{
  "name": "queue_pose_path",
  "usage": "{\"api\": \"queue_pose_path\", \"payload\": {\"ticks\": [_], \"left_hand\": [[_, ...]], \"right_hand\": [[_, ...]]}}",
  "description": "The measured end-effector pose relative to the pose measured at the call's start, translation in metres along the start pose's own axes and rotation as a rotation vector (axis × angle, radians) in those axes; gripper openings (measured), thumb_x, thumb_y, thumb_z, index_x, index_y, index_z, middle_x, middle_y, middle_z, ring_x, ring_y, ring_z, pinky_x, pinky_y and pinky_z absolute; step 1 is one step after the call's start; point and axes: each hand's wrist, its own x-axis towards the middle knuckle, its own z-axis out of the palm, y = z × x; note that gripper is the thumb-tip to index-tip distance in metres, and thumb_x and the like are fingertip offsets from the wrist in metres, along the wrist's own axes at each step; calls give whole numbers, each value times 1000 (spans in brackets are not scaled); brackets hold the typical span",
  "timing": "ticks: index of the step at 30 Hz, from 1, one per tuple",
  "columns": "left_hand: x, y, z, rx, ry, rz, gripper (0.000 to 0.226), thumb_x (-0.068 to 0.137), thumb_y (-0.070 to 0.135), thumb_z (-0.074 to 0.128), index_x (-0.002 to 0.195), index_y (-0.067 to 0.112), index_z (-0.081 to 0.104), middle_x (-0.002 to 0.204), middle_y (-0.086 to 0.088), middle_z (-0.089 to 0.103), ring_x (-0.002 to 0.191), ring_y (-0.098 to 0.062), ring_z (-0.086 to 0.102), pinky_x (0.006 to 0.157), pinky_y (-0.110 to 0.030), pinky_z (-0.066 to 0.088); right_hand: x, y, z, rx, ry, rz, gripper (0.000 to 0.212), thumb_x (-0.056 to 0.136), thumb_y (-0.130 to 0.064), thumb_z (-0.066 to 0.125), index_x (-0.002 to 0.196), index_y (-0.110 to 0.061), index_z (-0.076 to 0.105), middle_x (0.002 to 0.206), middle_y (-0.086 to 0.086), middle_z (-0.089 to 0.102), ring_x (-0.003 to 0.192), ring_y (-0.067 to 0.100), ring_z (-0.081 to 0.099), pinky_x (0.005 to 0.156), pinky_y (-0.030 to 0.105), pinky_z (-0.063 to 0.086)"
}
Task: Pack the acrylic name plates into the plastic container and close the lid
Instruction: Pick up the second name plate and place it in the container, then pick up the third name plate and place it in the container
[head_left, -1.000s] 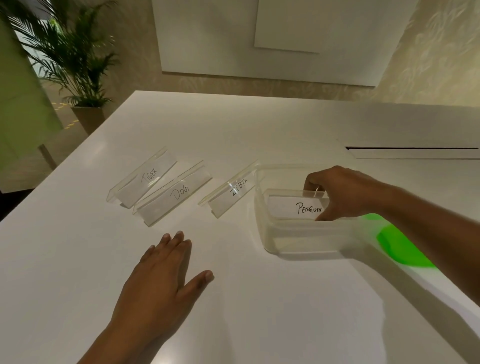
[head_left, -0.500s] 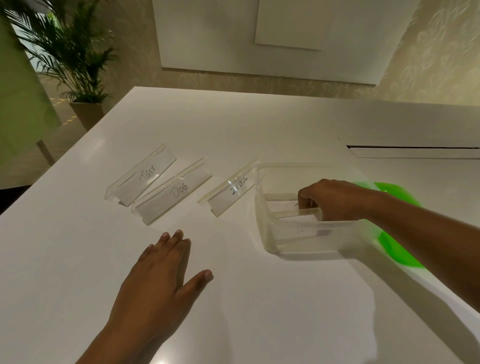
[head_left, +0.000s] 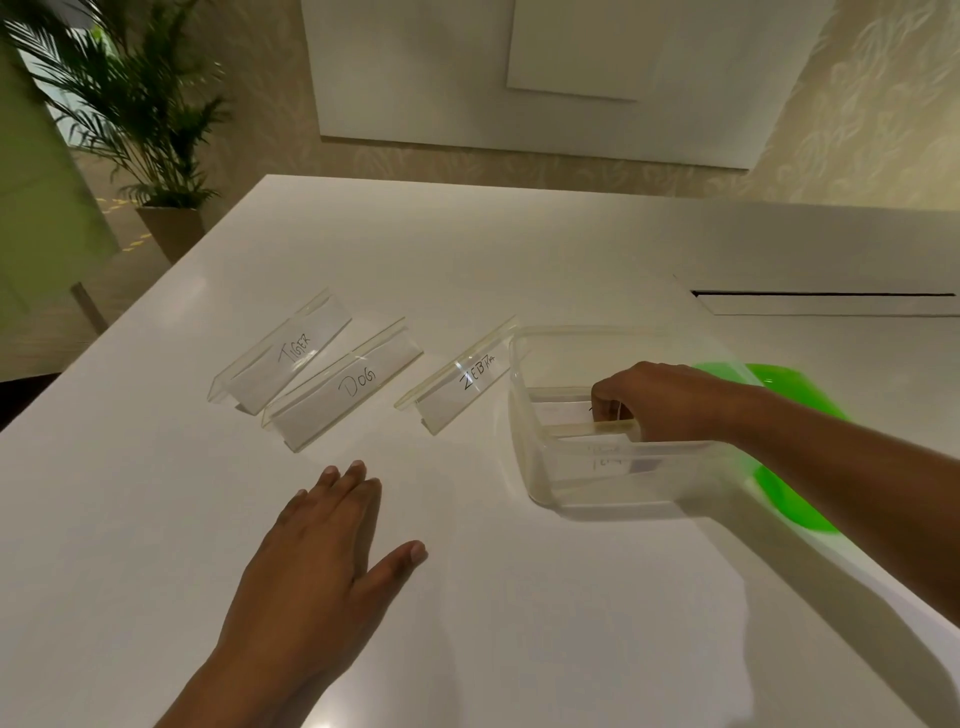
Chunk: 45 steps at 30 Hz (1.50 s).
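Reaching into the container (head_left: 525, 431), the right hand (head_left: 670, 402) has its fingers curled down over the right end of a plate (head_left: 569, 427) and grips it there. That plate sits inside the container, low between the walls, with its long axis running left to right, about parallel to the near wall. Its writing is hidden by the fingers.

The container is clear, thin plastic, a rectangle with rounded corners and a slightly cloudy wall. Just right of it lies the lid (head_left: 779, 384), bright green and glossy, partly hidden by the forearm.

Three more plates stand on the white, smooth table (head_left: 519, 249), left of the container. Each is a long strip of bent clear acrylic with a white paper slip and a handwritten word. The Zebra plate (head_left: 460, 376) is just beside the container's far left corner; the Dog plate (head_left: 345, 384) is farther left, and the Tiger plate (head_left: 283, 358) is close beyond it, farthest left. All three have their long axes slanting from near left to far right, roughly parallel.

The left hand (head_left: 317, 561) lies flat on the table, palm down, fingers straight and pointing away, holding nothing, near the Dog plate but apart from it.
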Motion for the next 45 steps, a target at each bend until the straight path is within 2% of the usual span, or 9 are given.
{"api": "queue_pose_path", "payload": {"ticks": [4,8,13,17,22,27,34,40,45], "left_hand": [[-1,0,-1,-3,-8,-6,97,75,86,19,151,27,32,161,11,20,149,-7,10,119,-31,9],[0,1,-2,-3,-13,-14,96,76,86,20,152,28,30,162,12,18,149,-7,9,120,-31,8],[-1,4,-3,-17,-15,-20,100,73,88,16,151,28,31,161,12,19,149,-7,10,121,-32,10],[-1,3,-4,-13,-25,-19,96,76,86,19,152,27,30,162,12,17,149,-7,8,121,-32,9],[-2,3,-4,-19,-27,-30,107,70,92,9,152,27,29,162,12,16,149,-6,7,122,-33,10],[-2,3,-5,-19,-19,-39,96,76,86,22,151,26,31,162,11,19,149,-6,8,121,-32,10],[-5,5,-5,-30,-32,-51,85,83,80,24,152,30,26,163,12,17,149,-6,7,121,-33,10],[-5,7,-7,2,-33,-19,79,89,72,29,152,26,27,163,7,17,150,-11,9,120,-33,8],[-6,10,-4,110,-70,11,82,90,70,6,155,23,12,165,1,5,151,-15,-1,122,-36,4]], "right_hand": [[-1,1,0,6,0,6,31,74,-11,59,96,-32,59,95,-13,62,82,10,55,54,23,35],[-2,3,-3,76,-55,11,34,62,-24,80,90,-32,63,88,-16,63,75,-1,54,52,22,34],[0,6,-6,198,-61,-24,39,58,-29,88,92,-27,67,88,-14,66,82,9,63,61,16,46],[-6,-1,-21,283,170,-65,34,63,-38,86,90,-29,67,88,-14,67,84,4,64,73,22,54],[-29,-50,-41,476,659,-160,30,72,-47,76,94,-28,68,91,-21,67,90,-3,63,76,24,56],[-54,-122,-22,516,905,-376,19,84,-30,69,98,-18,68,97,-6,68,90,8,64,79,30,53],[-51,-178,57,585,607,-340,29,96,-32,53,124,-26,59,136,-14,53,127,-1,44,100,26,42],[-36,-174,91,516,481,-230,41,101,-27,41,142,-27,44,153,-15,30,141,-4,22,114,26,26],[-29,-176,98,321,315,-194,52,102,-36,25,152,-24,19,160,-12,9,144,-3,0,118,21,3]]}}
